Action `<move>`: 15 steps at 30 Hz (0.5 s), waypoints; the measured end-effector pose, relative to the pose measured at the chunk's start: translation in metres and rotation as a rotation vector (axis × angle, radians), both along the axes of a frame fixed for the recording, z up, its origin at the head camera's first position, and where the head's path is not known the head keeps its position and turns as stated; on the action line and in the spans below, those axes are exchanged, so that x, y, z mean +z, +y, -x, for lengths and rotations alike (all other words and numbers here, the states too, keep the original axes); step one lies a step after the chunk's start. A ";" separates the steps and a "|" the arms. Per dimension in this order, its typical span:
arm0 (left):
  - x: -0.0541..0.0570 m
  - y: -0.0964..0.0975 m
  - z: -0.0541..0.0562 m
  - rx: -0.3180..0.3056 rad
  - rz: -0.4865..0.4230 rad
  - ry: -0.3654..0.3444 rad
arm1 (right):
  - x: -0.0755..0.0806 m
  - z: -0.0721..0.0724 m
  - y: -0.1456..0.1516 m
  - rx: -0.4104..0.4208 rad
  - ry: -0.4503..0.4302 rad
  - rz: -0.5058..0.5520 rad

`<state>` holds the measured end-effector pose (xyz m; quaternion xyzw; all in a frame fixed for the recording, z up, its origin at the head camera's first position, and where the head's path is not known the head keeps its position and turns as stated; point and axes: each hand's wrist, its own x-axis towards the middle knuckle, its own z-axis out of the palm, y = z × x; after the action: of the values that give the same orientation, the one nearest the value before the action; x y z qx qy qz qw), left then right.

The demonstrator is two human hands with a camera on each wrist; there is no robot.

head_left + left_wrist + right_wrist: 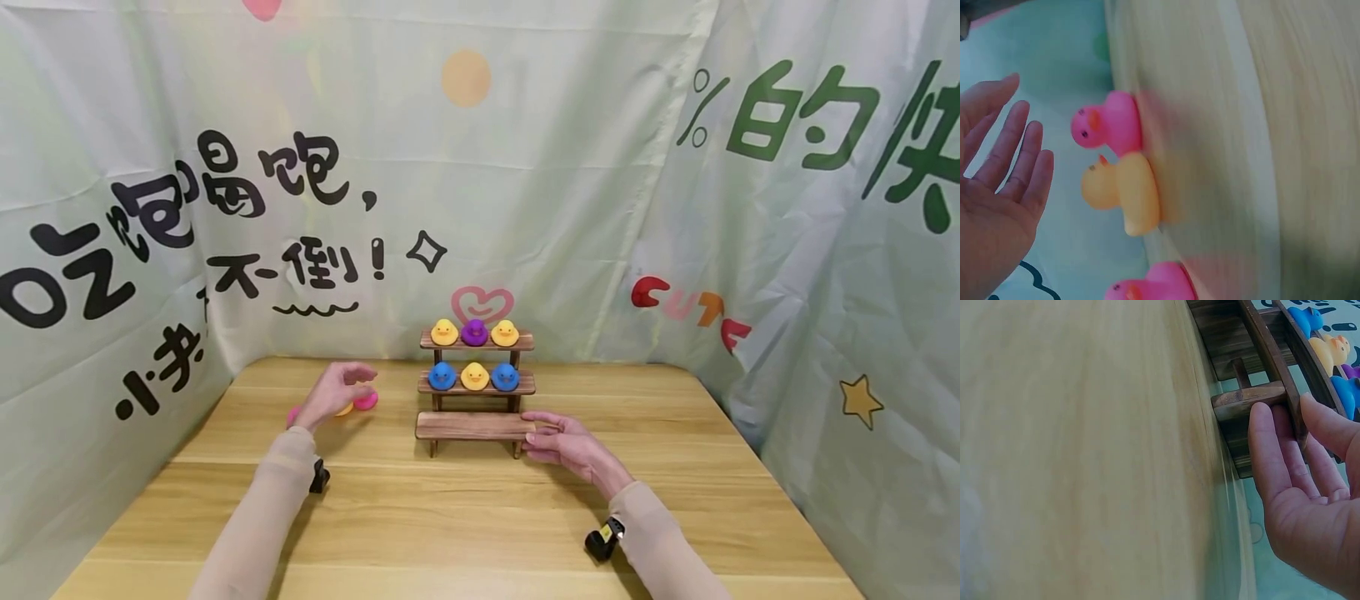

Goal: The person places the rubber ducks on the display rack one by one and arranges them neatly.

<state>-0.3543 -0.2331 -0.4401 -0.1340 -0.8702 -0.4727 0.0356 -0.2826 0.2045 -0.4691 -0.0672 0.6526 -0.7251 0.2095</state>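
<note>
Over toy ducks on the left of the table, my left hand (339, 393) hovers with spread, relaxed fingers, holding nothing. A pink duck (1124, 125), a yellow duck (1138, 194) and another pink duck (1163, 284) stand in a row there, apart from the fingers. My right hand (573, 446) grips the right end of the lowest step of a three-step wooden display shelf (474, 427), thumb on one side and fingertips underneath. The middle step holds a blue duck (442, 377), a yellow duck (475, 377) and a blue duck (506, 377). No duck sits on the lowest step.
On the top step are a yellow duck (444, 332), a purple duck (474, 332) and another yellow duck (505, 333). A wooden table (450, 533) carries everything. Printed cloth curtains (555, 208) hang behind it and at both sides.
</note>
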 end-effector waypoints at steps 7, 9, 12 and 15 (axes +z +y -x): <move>-0.007 -0.010 0.006 0.013 0.058 -0.101 | 0.001 0.000 0.000 0.005 0.002 -0.005; -0.009 -0.011 0.007 0.007 0.076 -0.096 | 0.001 0.000 0.000 0.009 0.003 -0.004; -0.012 -0.011 0.008 -0.007 0.092 -0.088 | 0.001 0.000 0.001 0.010 0.004 -0.001; -0.015 -0.011 0.007 -0.019 0.106 -0.084 | 0.001 0.000 0.001 0.011 0.007 0.002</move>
<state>-0.3617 -0.2441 -0.4551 -0.1241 -0.8934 -0.4316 -0.0128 -0.2824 0.2051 -0.4684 -0.0733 0.6522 -0.7243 0.2113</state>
